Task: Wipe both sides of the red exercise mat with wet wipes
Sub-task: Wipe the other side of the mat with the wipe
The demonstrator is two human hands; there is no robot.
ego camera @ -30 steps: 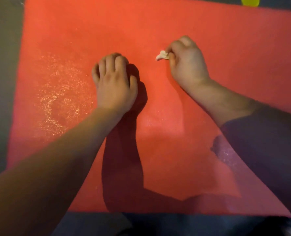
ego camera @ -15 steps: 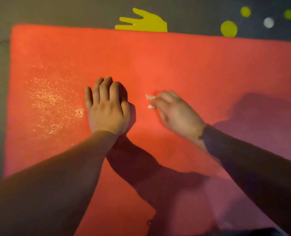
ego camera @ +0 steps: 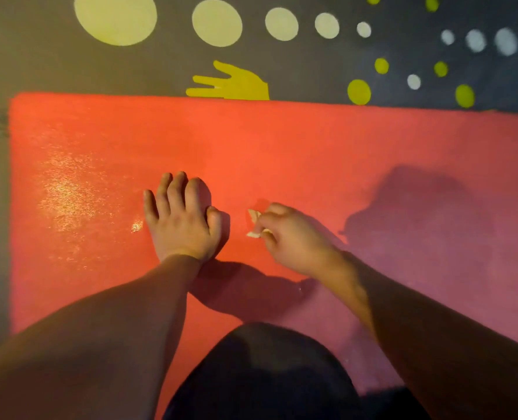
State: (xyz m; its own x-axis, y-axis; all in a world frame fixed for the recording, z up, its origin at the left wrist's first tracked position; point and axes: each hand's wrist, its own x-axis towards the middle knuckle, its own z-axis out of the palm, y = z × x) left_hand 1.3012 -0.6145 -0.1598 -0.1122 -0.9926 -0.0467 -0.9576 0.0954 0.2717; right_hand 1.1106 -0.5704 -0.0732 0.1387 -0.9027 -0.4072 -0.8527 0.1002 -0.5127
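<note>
Red exercise mat (ego camera: 312, 147) lies flat on a dark floor (ego camera: 24, 56) and fills the middle band of the frame. Its left edge and far edge are visible; the right side runs out of frame.

Left hand (ego camera: 182, 225) is at centre frame, palm down on the mat, fingers straight and slightly spread, holding nothing.

Right hand (ego camera: 294, 241) is just right of it, not touching it. Its fingers are curled round a small bunched wet wipe (ego camera: 254, 216). Only pale scraps of the wipe stick out at the fingertips, above and below. The wipe is at the mat surface; actual contact is hard to confirm.

A wet sheen (ego camera: 67, 198) shows on the mat left of centre, with one bright glint right beside the left hand's little finger.

The right part of the mat is in shadow and reads purplish.

A knee in dark fabric (ego camera: 267, 374) sits at bottom centre, on the near part of the mat between the two forearms.

On the floor beyond the far edge there is a yellow handprint marking (ego camera: 236, 84), partly covered by the mat. A row of pale circles (ego camera: 217, 22) runs along the top, shrinking toward the right, and small yellow-green dots (ego camera: 358, 91) sit at upper right.
</note>
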